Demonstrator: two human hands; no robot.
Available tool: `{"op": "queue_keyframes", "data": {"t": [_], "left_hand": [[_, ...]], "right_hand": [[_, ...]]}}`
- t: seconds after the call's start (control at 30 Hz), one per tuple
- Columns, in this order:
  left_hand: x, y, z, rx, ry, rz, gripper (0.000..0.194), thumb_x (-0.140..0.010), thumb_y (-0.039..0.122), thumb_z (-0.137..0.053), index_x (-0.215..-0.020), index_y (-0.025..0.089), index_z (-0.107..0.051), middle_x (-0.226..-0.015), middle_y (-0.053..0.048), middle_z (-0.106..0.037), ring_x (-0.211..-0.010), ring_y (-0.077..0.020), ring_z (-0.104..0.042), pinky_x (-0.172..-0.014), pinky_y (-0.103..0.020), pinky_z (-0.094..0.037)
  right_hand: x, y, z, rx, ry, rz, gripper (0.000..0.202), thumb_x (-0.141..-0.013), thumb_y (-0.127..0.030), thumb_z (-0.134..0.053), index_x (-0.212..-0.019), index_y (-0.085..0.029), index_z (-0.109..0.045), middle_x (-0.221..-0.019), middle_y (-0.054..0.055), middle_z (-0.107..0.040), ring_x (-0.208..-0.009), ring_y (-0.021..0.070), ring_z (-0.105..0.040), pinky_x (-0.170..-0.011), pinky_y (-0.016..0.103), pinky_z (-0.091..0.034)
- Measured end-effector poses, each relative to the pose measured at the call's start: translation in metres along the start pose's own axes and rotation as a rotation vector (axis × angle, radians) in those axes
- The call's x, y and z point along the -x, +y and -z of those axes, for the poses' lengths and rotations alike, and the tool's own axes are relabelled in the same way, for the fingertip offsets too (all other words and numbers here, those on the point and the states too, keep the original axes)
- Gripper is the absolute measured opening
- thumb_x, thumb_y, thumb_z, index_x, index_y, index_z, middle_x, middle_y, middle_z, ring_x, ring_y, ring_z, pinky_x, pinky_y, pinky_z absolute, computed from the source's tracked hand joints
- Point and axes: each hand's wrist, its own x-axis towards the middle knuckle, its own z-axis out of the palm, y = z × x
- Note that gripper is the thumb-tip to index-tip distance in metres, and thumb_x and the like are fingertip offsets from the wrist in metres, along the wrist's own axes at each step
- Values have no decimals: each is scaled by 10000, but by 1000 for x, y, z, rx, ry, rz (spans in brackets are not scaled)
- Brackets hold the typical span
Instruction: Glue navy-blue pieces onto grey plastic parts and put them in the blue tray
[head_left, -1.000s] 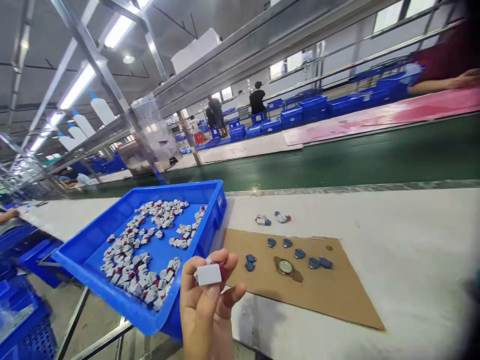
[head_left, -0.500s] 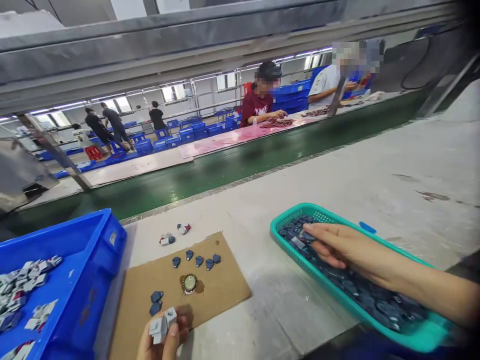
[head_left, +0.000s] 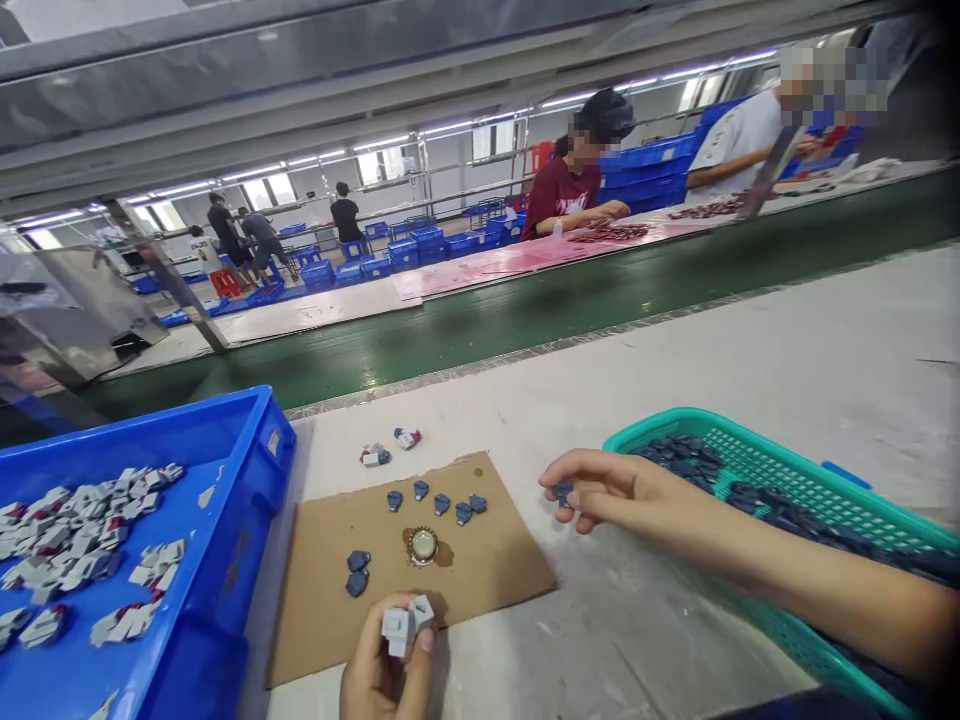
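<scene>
My left hand [head_left: 390, 665] is closed round a pale grey blocky plastic part [head_left: 405, 626] at the near edge of the cardboard sheet [head_left: 495, 560]. Pinched in the fingertips of my right hand [head_left: 607, 490] is a small dark blue plastic piece [head_left: 562, 491], held between the cardboard and the green basket [head_left: 697, 418]. Several dark blue pieces [head_left: 442, 503] lie in a row on the cardboard, and two more [head_left: 358, 572] sit at its left. A bottle cap [head_left: 423, 544] rests in the middle, with wet brown spots beside it.
The blue bin [head_left: 217, 540] on the left holds many grey and red parts [head_left: 82, 520]. Two joined parts [head_left: 407, 438] lie behind the cardboard. Beyond the table runs a green conveyor belt [head_left: 480, 315], with co-workers [head_left: 570, 180] seated on its far side.
My right hand has come out of the green basket to the left, carrying a dark blue piece. The view has shifted left; my left hand still grips the grey part.
</scene>
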Motion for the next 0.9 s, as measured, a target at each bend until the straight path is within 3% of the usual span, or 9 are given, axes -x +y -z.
{"op": "queue_keyframes", "data": {"t": [0.17,0.27,0.4,0.53,0.7,0.9], "left_hand": [[-4,3,6,-66,-120,-6,344,-661,504,-666,-793,189,-629,-733,-29,-631,-669,-142,-560,-606,-198,-440],[-5,6,8,-105,-181,-16,261,-721,431,-622,-803,183,-617,-737,-35,-624,-658,-149,-543,-600,-213,-417],[-8,11,9,-129,-220,10,157,-740,317,-589,-810,177,-596,-765,-40,-620,-724,-165,-547,-624,-215,-402],[-9,17,9,-102,-235,58,139,-739,296,-577,-808,175,-582,-738,-28,-590,-708,-157,-527,-635,-217,-402],[-10,23,10,-38,-255,98,144,-734,310,-578,-769,171,-567,-713,-21,-566,-673,-145,-515,-610,-212,-402],[-12,27,9,-52,-229,149,128,-700,281,-589,-749,165,-564,-680,-14,-558,-639,-141,-492,-591,-218,-367]], "right_hand": [[-17,-5,-27,108,-47,113,319,-753,-335,-503,-1021,-171,-560,-759,33,-598,-774,164,-572,-718,276,-445],[-28,-10,-43,277,-95,136,291,-770,-364,-508,-976,-176,-590,-707,22,-585,-695,149,-546,-626,250,-412],[-48,-14,-65,598,-125,294,204,-747,-303,-550,-891,-177,-620,-651,2,-548,-592,116,-481,-556,224,-348],[-68,-19,-84,692,-215,399,121,-727,-245,-582,-810,-163,-613,-707,1,-549,-645,111,-473,-570,212,-319],[-84,-27,-94,807,-304,489,31,-683,-164,-610,-706,-151,-594,-694,-6,-535,-679,110,-460,-592,217,-273],[-91,-31,-99,933,-328,468,126,-676,-212,-635,-644,-144,-533,-656,-15,-525,-644,104,-439,-577,217,-236]]}}
